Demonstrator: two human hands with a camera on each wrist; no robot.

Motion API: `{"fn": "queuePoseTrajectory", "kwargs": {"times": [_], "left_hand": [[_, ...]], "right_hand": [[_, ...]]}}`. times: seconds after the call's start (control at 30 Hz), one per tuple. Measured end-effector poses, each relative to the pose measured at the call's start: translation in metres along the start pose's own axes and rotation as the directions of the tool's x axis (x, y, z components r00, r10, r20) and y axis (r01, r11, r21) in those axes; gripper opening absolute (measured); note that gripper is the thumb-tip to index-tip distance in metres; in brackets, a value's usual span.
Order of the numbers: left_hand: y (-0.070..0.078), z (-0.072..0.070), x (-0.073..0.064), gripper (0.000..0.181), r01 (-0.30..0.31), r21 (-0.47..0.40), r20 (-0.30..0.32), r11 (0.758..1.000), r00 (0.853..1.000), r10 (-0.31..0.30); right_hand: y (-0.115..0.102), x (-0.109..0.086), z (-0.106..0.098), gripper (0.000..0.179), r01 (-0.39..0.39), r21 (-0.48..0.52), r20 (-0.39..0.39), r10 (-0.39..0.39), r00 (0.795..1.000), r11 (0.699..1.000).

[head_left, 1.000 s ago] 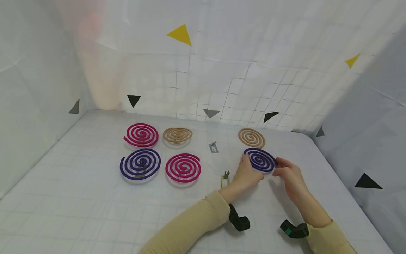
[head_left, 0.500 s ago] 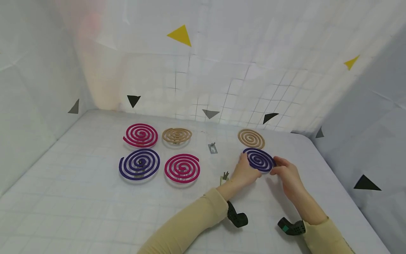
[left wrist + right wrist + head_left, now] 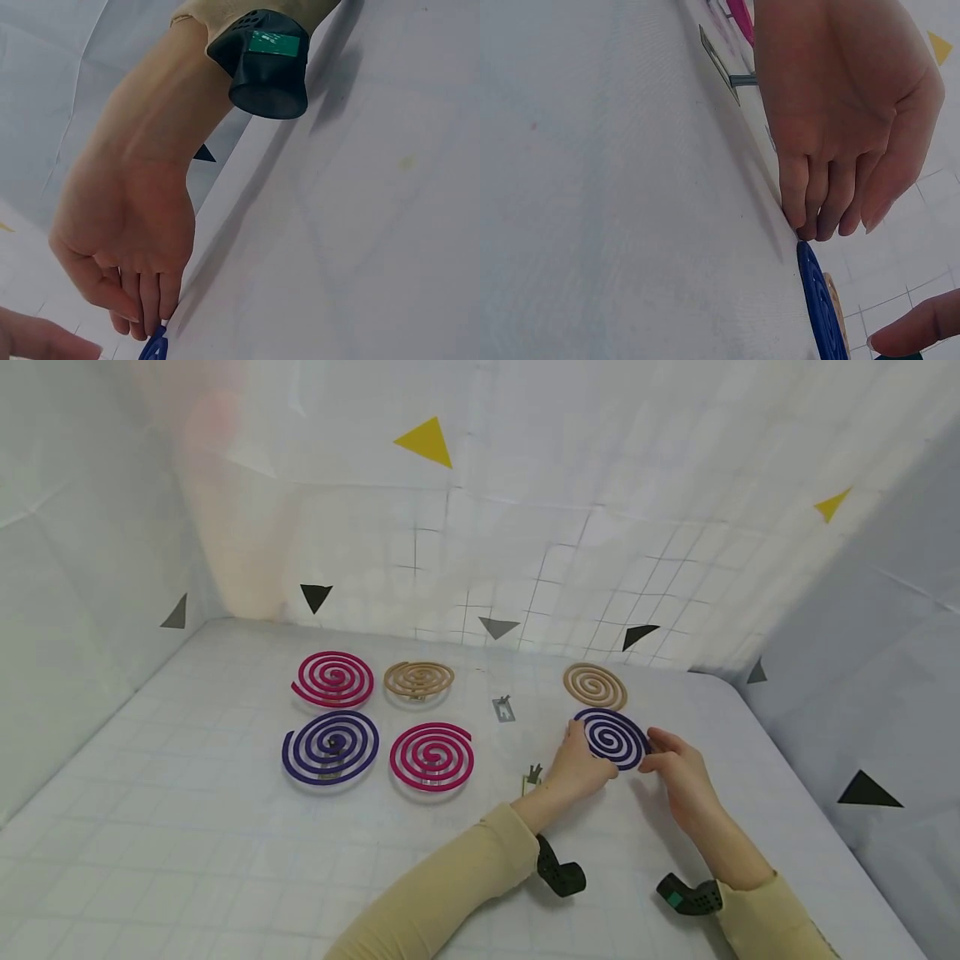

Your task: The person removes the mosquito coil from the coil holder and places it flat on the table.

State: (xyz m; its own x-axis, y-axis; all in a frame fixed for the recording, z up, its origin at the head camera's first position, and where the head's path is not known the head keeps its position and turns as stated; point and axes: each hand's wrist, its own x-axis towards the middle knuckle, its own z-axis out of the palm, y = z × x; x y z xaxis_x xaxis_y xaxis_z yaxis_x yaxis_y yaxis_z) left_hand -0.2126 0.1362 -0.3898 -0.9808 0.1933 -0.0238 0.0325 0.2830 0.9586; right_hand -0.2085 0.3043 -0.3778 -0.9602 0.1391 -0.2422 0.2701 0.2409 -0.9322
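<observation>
Between both hands is a dark blue mosquito coil (image 3: 607, 742), its rings closely wound. My left hand (image 3: 579, 768) holds its left edge in the head view. Opposite, my right hand (image 3: 681, 772) grips the right edge between thumb and fingers. In the left wrist view the right hand (image 3: 127, 217) has its fingers bent down to the coil (image 3: 155, 348). The right wrist view shows the left hand (image 3: 844, 112) with fingertips at the rim of the coil (image 3: 821, 307), seen edge-on close to the table. Just behind it lies a tan mosquito coil (image 3: 595, 686).
On the left, a pink coil (image 3: 337, 676), a tan coil (image 3: 421, 677), a blue coil (image 3: 336, 742) and another pink coil (image 3: 432, 756) sit raised on small stands. Two bare metal stands (image 3: 503, 709) are mid-table, one beside the left wrist. White sheeting (image 3: 510, 568) encloses the table.
The blue coil has turned and tilted slightly between the hands, its centre shifting a little left. Both hands stay at its edges with only small finger movement. The other coils have not moved.
</observation>
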Motion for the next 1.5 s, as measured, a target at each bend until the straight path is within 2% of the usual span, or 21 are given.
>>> {"fn": "queuePoseTrajectory", "kwargs": {"times": [0.5, 0.87, 1.07, 1.3, 1.5], "left_hand": [[-0.0037, 0.0018, -0.0002, 0.087, -0.023, 0.027, -0.017, 0.999, 1.000, 0.024], [-0.0072, 0.0038, 0.0045, 0.089, -0.027, 0.007, -0.022, 1.000, 0.999, 0.027], [-0.0066, 0.0042, 0.0039, 0.089, -0.047, -0.007, -0.015, 0.999, 0.999, 0.047], [-0.0062, 0.0029, 0.0046, 0.090, -0.027, 0.003, -0.014, 1.000, 1.000, 0.027], [-0.0059, 0.0022, 0.0043, 0.087, -0.034, -0.032, -0.020, 0.999, 0.999, 0.033]], "right_hand": [[0.0022, 0.0019, 0.0047, 0.084, 0.007, 0.075, -0.011, -0.006, 1.000, 0.997], [0.0035, 0.0027, 0.0047, 0.086, 0.041, 0.143, 0.007, -0.043, 0.999, 0.989], [0.0036, 0.0027, 0.0047, 0.087, 0.037, 0.152, -0.009, -0.036, 0.999, 0.988], [0.0041, 0.0030, 0.0045, 0.086, 0.054, 0.158, 0.001, -0.054, 0.999, 0.986], [0.0028, 0.0009, 0.0034, 0.086, 0.067, 0.158, 0.006, -0.069, 0.998, 0.985]]}}
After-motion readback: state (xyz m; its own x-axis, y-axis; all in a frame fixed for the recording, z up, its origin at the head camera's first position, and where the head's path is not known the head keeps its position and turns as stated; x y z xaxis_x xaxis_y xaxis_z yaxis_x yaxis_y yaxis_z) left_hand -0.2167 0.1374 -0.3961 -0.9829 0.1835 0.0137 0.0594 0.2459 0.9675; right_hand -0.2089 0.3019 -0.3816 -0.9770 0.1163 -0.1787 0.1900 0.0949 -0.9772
